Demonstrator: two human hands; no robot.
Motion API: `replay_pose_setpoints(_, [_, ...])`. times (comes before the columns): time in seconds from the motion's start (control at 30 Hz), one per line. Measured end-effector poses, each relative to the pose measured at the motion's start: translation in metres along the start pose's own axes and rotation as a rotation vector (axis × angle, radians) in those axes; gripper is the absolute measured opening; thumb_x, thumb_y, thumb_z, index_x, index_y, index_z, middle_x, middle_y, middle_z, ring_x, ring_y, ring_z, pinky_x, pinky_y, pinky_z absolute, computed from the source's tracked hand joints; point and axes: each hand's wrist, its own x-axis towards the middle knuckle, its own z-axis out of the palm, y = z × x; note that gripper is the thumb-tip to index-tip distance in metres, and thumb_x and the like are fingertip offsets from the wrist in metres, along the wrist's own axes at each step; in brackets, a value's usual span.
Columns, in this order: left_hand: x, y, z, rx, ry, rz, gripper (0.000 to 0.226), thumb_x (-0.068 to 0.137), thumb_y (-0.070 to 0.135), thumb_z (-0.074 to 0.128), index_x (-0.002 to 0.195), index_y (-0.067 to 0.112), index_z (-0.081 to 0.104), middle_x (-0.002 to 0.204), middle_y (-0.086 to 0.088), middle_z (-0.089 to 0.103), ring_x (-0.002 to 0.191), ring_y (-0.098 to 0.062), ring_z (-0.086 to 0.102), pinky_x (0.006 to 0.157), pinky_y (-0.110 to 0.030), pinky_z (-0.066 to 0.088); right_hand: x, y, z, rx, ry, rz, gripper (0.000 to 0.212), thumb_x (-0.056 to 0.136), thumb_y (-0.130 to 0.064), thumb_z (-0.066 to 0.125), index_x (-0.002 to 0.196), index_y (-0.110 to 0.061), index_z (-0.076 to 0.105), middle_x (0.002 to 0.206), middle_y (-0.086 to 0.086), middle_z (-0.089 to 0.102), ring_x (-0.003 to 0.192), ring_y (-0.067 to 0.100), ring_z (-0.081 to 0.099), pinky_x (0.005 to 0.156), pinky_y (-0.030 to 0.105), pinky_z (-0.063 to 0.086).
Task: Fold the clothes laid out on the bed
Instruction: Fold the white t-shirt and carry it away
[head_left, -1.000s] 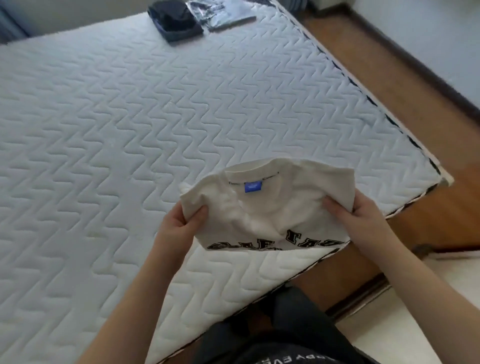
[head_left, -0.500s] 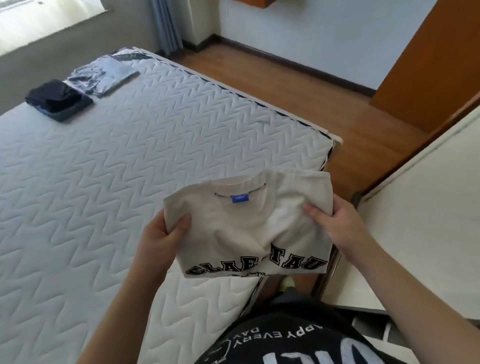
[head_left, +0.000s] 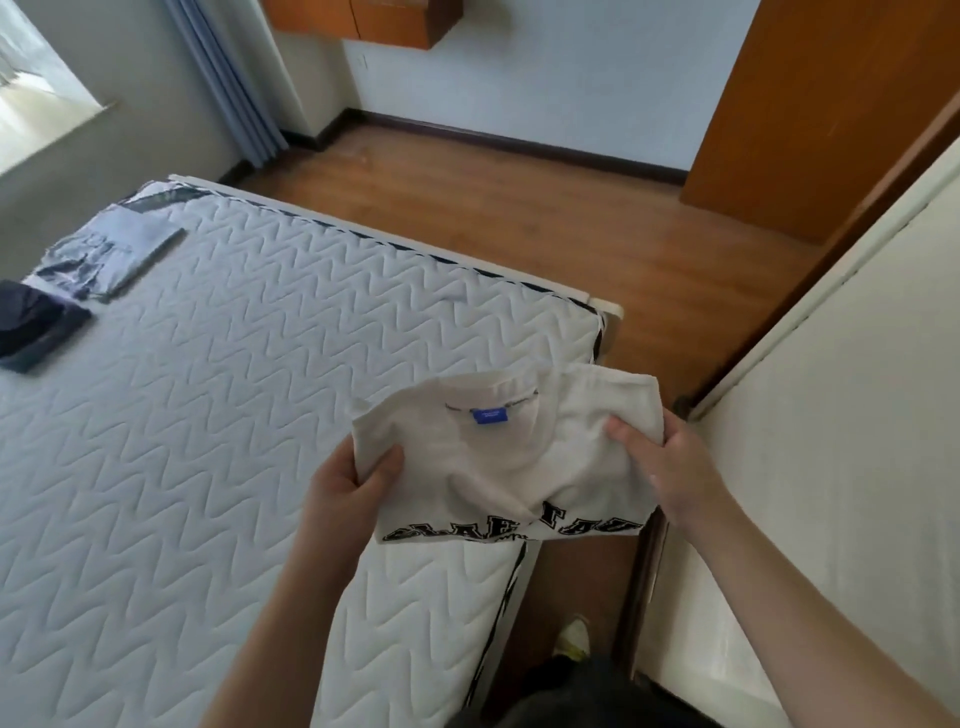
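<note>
Both hands hold a folded cream shirt (head_left: 498, 457) above the near corner of the bed (head_left: 260, 395). The left hand (head_left: 345, 486) pinches its left edge, thumb on top; the right hand (head_left: 670, 467) grips the right edge. A blue tag (head_left: 489, 416) shows at the collar. A grey folded garment (head_left: 111, 254) and a dark one (head_left: 34, 325) lie at the bed's far side.

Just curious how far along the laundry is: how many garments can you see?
3: a white shirt held in both hands at the bed corner, a grey garment and a dark garment folded at the far left. More may lie out of view.
</note>
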Motion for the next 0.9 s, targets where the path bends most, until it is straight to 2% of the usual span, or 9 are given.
replay_pose_setpoints(0.17, [0.046, 0.014, 0.035, -0.009, -0.013, 0.005, 0.028, 0.08, 0.028, 0.068, 0.107, 0.024, 0.07, 0.102, 0.002, 0.075, 0.093, -0.012, 0.07, 0.075, -0.026, 0.053, 0.028, 0.006, -0.023, 0.086, 0.121, 0.03, 0.018, 0.09, -0.025, 0.067, 0.108, -0.025, 0.068, 0.099, -0.01, 0.075, 0.09, 0.009, 0.071, 0.07, 0.021, 0.056])
replay_pose_setpoints(0.27, [0.079, 0.017, 0.052, 0.029, -0.093, -0.01, 0.018, 0.089, 0.018, 0.07, 0.105, 0.024, 0.07, 0.101, 0.002, 0.075, 0.092, -0.012, 0.069, 0.074, -0.025, 0.054, 0.042, 0.004, -0.036, 0.088, 0.189, 0.034, 0.021, 0.089, -0.027, 0.068, 0.11, -0.023, 0.068, 0.1, -0.007, 0.075, 0.09, 0.011, 0.071, 0.073, 0.028, 0.056])
replay_pose_setpoints(0.33, [0.101, 0.019, 0.063, 0.044, -0.138, -0.011, 0.017, 0.09, 0.018, 0.069, 0.106, 0.023, 0.069, 0.101, 0.002, 0.075, 0.093, -0.013, 0.069, 0.077, -0.029, 0.052, 0.051, -0.001, -0.044, 0.081, 0.217, 0.028, 0.018, 0.09, -0.026, 0.067, 0.107, -0.023, 0.068, 0.097, -0.009, 0.075, 0.087, 0.009, 0.071, 0.069, 0.024, 0.056])
replay_pose_setpoints(0.43, [0.128, 0.022, 0.078, 0.067, -0.202, -0.016, 0.027, 0.081, 0.031, 0.068, 0.107, 0.025, 0.069, 0.103, 0.0, 0.075, 0.096, -0.017, 0.07, 0.079, -0.033, 0.052, 0.061, -0.007, -0.056, 0.018, 0.275, 0.025, 0.016, 0.09, -0.028, 0.068, 0.105, -0.023, 0.068, 0.093, -0.012, 0.075, 0.085, 0.008, 0.071, 0.067, 0.022, 0.052])
replay_pose_setpoints(0.57, [0.159, 0.03, 0.102, 0.076, -0.3, -0.02, 0.019, 0.092, 0.018, 0.067, 0.111, 0.02, 0.068, 0.103, -0.003, 0.075, 0.099, -0.021, 0.07, 0.079, -0.033, 0.053, 0.074, -0.016, -0.073, -0.008, 0.339, 0.02, 0.018, 0.09, -0.027, 0.067, 0.108, -0.023, 0.068, 0.095, -0.01, 0.075, 0.086, 0.007, 0.071, 0.065, 0.017, 0.052])
replay_pose_setpoints(0.7, [0.183, 0.041, 0.131, 0.107, -0.356, -0.015, 0.032, 0.08, 0.031, 0.067, 0.111, 0.023, 0.068, 0.104, -0.002, 0.075, 0.101, -0.024, 0.069, 0.083, -0.039, 0.055, 0.094, -0.027, -0.086, -0.018, 0.348, 0.015, 0.022, 0.09, -0.028, 0.067, 0.112, -0.023, 0.067, 0.101, -0.008, 0.074, 0.091, 0.008, 0.071, 0.077, 0.026, 0.054])
replay_pose_setpoints(0.8, [0.205, 0.048, 0.152, 0.132, -0.372, 0.011, 0.029, 0.081, 0.034, 0.065, 0.109, 0.026, 0.069, 0.104, 0.0, 0.074, 0.101, -0.024, 0.069, 0.088, -0.045, 0.055, 0.118, -0.035, -0.098, 0.009, 0.347, 0.011, 0.019, 0.09, -0.026, 0.067, 0.11, -0.023, 0.068, 0.1, -0.007, 0.075, 0.09, 0.01, 0.071, 0.077, 0.029, 0.054])
replay_pose_setpoints(0.9, [0.227, 0.051, 0.175, 0.133, -0.364, -0.001, 0.031, 0.081, 0.034, 0.065, 0.11, 0.025, 0.069, 0.105, -0.001, 0.074, 0.101, -0.023, 0.069, 0.087, -0.044, 0.055, 0.153, -0.042, -0.113, 0.008, 0.321, 0.01, 0.017, 0.09, -0.025, 0.067, 0.108, -0.022, 0.068, 0.098, -0.007, 0.075, 0.088, 0.01, 0.072, 0.074, 0.028, 0.054])
